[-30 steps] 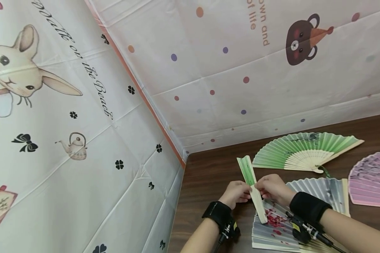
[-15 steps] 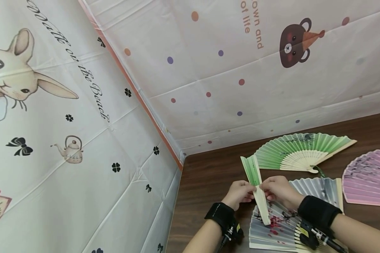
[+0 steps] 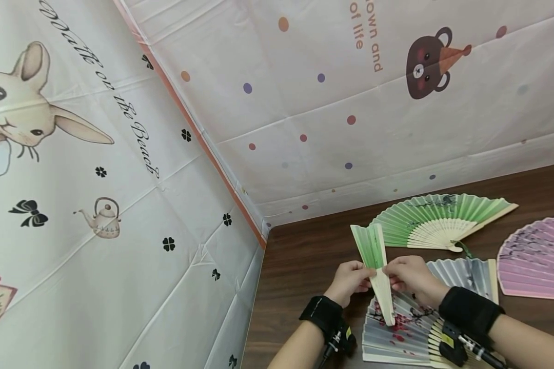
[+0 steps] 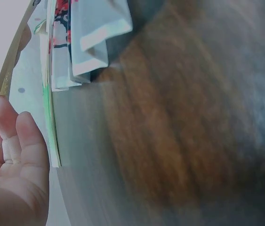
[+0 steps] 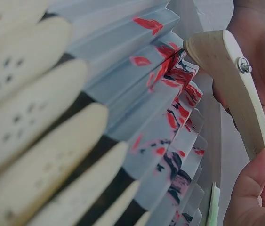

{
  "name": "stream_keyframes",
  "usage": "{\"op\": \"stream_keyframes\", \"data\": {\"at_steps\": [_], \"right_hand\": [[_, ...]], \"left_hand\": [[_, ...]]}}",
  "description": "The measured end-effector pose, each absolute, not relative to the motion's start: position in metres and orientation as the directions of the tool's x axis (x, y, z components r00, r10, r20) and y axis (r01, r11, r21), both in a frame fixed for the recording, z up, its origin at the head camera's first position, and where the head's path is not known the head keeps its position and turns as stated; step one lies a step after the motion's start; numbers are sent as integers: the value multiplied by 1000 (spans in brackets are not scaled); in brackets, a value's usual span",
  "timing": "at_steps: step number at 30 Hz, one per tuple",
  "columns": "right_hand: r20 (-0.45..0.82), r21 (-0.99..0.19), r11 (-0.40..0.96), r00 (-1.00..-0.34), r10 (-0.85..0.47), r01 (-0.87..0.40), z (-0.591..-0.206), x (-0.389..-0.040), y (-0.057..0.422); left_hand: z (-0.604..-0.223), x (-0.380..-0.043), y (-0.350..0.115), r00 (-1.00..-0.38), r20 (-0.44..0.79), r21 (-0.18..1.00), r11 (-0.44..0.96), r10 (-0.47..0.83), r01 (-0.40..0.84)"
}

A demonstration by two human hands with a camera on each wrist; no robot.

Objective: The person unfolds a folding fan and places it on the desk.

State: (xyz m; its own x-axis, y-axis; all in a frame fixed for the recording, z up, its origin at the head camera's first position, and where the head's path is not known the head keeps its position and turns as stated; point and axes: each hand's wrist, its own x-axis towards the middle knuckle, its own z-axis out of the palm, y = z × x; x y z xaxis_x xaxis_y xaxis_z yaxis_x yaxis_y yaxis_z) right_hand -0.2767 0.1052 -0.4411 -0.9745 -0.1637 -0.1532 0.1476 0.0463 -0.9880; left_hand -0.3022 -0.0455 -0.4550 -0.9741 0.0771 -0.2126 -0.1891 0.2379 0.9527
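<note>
A green folding fan with pale ribs (image 3: 383, 294), only slightly spread, slants between both hands, its leaf pointing away. My left hand (image 3: 351, 279) pinches its left edge where ribs meet leaf; my right hand (image 3: 413, 277) pinches the opposite edge. In the right wrist view, the fan's rib end with a metal rivet (image 5: 244, 65) shows, and the right-hand fingers (image 5: 254, 174) grip the ribs lower down. The left wrist view catches the left palm (image 4: 21, 165) beside the ribs. Beneath the held fan lies a spread grey fan with red blossoms (image 3: 397, 338).
A spread green fan (image 3: 443, 215) lies behind, with a green tassel (image 3: 465, 249). To the right rests a pink fan (image 3: 540, 256). The dark wooden table (image 3: 295, 266) meets a printed cloth wall (image 3: 203, 215) at left and back.
The held green fan has spread from a narrow strip to a slightly wider wedge. My right hand has shifted a little to the right; the view has moved slightly.
</note>
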Motion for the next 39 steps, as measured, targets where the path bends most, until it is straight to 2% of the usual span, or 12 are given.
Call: {"op": "stream_keyframes", "data": {"at_steps": [20, 32, 39], "right_hand": [[-194, -980, 67, -976, -100, 188, -440, -272, 114], [-187, -982, 13, -977, -106, 186, -444, -273, 120], [-200, -980, 26, -973, -114, 198, -442, -271, 124]], "left_hand": [[-456, -298, -44, -979, -189, 969, 174, 78, -173], [-455, -296, -44, -982, -173, 977, 135, 70, -163], [-458, -298, -46, -983, -170, 981, 105, 73, -162]]}}
